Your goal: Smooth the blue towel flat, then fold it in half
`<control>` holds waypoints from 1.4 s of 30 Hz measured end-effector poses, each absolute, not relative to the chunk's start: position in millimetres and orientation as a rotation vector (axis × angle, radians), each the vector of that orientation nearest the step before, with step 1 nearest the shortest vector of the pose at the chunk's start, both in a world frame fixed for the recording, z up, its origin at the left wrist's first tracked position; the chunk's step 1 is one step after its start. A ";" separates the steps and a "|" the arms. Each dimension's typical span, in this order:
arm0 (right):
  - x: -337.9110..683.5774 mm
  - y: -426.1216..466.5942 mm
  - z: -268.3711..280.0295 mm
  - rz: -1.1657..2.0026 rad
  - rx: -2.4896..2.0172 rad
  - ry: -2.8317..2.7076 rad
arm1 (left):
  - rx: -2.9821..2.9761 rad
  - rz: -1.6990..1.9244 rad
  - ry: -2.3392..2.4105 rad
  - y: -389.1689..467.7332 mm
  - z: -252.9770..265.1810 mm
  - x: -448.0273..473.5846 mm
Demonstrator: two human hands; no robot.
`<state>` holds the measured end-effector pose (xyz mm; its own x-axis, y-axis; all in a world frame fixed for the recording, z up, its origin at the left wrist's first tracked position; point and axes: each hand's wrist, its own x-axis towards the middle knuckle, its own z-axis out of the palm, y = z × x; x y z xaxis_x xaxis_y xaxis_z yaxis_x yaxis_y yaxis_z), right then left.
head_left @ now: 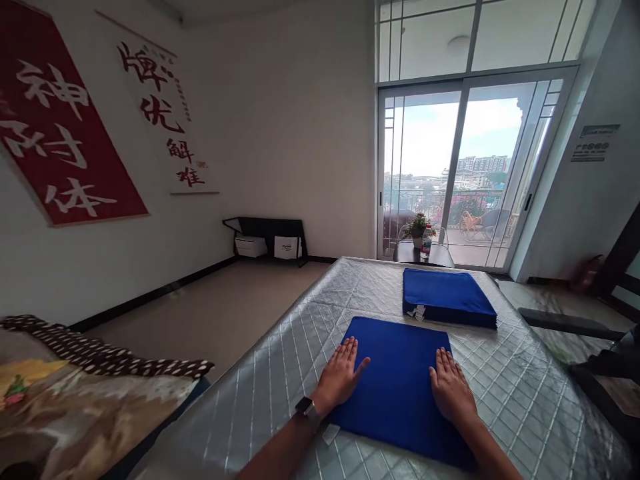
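Observation:
A flat blue folded cloth lies before me on a silver quilted cover. My left hand rests flat on its left edge, fingers stretched forward and thumb out to the side. On the opposite edge lies my right hand, palm down with its fingers extended. A small white tag sticks out at the cloth's near left corner. Just beyond, a stack of similar blue folded cloths sits on the cover, with white tags hanging from its near left side.
Past the far end, a small table holds a potted plant and a bottle before glass sliding doors. A patterned blanket lies at the left. A black rack with white boxes stands by the wall.

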<state>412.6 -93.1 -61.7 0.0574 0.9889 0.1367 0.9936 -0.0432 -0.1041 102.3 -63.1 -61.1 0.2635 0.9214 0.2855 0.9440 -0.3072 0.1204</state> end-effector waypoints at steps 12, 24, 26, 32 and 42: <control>406.0 -122.1 -43.8 -0.157 -2.237 -2.125 | -2.398 -0.608 -1.861 -49.1 -82.5 107.1; 398.2 -171.3 -57.1 -0.070 -2.134 -2.141 | -2.395 -0.705 -1.850 -52.5 -80.3 103.9; 397.9 -171.2 -55.8 -0.072 -2.108 -2.132 | -2.375 -0.705 -1.837 -55.9 -74.8 104.5; 397.5 -172.0 -56.0 -0.040 -2.095 -2.084 | -2.714 -0.619 -1.481 -96.2 -46.1 160.0; 399.1 -174.0 -52.9 -0.034 -2.159 -2.100 | -3.044 -0.585 -1.190 -133.6 -35.2 258.5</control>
